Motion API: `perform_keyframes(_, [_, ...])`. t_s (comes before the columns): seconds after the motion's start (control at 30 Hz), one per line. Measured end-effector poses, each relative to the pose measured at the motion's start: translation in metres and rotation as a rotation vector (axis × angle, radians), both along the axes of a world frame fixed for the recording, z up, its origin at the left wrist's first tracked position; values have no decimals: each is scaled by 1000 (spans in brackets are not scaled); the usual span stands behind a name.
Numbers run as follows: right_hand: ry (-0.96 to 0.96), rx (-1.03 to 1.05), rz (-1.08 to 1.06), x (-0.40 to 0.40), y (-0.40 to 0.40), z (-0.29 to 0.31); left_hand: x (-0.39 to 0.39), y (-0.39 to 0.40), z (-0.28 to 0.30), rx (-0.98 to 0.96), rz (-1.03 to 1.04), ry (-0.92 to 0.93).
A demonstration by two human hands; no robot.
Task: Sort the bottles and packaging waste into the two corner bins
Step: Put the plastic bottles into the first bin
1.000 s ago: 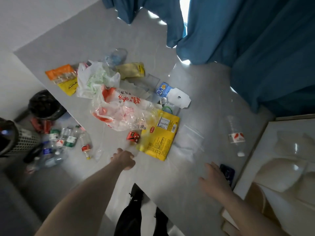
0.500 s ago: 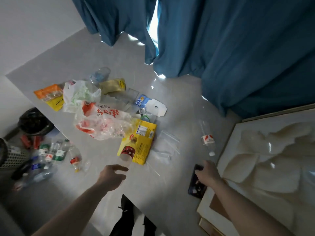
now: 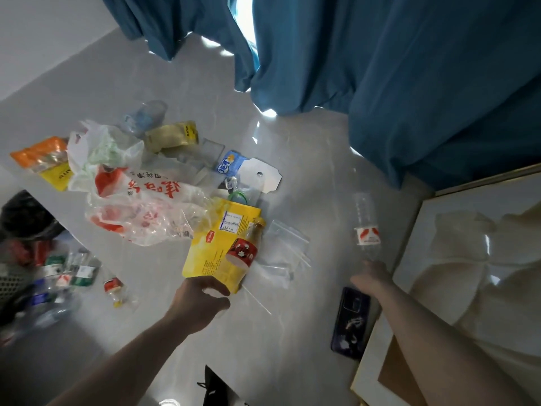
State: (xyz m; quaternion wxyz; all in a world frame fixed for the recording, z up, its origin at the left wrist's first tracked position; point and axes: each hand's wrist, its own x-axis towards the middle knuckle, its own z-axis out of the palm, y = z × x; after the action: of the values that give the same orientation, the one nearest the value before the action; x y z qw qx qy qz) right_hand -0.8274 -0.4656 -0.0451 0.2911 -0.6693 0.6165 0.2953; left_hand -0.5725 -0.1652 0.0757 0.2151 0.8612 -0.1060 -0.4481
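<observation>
Two hands reached over a pale grey table strewn with rubbish, below blue curtains (image 3: 409,83) that hung across the far side. A framed cream relief panel (image 3: 480,273) filled the right edge. Spread across the middle-left lay a crumpled clear plastic bag with red print (image 3: 140,212), a white bag (image 3: 96,150), orange and yellow snack packets (image 3: 44,159), a big yellow pouch (image 3: 216,244), clear zip bags (image 3: 284,247) and a blue-and-white card (image 3: 248,171). On the floor to the left, beside a black-lined bin (image 3: 23,218) and a mesh bin (image 3: 8,285), a heap of bottles (image 3: 64,276) had gathered. A dark phone (image 3: 351,320) lay near the table's right edge. The left hand (image 3: 202,297) gripped the base of a clear bottle with a red label and yellow cap (image 3: 244,249), lifted and tilted over the yellow pouch. The right hand (image 3: 370,275) touched the lower end of a clear bottle with a white-and-red label (image 3: 366,230) lying on the table near the panel; whether its fingers had closed round it could not be told. The step in hand seemed to be gathering bottles. The next move would call for securing the right-hand bottle, then carrying both leftward to the bottle pile. Both bottles looked empty, light, thin-walled and easily dented.
</observation>
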Motion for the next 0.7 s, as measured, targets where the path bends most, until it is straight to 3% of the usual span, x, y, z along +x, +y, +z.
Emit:
perform_keyframes(0.17, [2,-10,16,-1,0,-8,-4,11,9,11,-7,3])
perform_keyframes(0.3, [-112,5,-48,13,-8,-26,2,13,3,-23,45,-41])
perform_keyframes(0.47, [-230,41,-72,26,46,-25,-9,28,-4,-1,127,-5])
perform_keyframes(0.7, [-407,-1,-74,27,143,87,-43,61,79,-61,268,119])
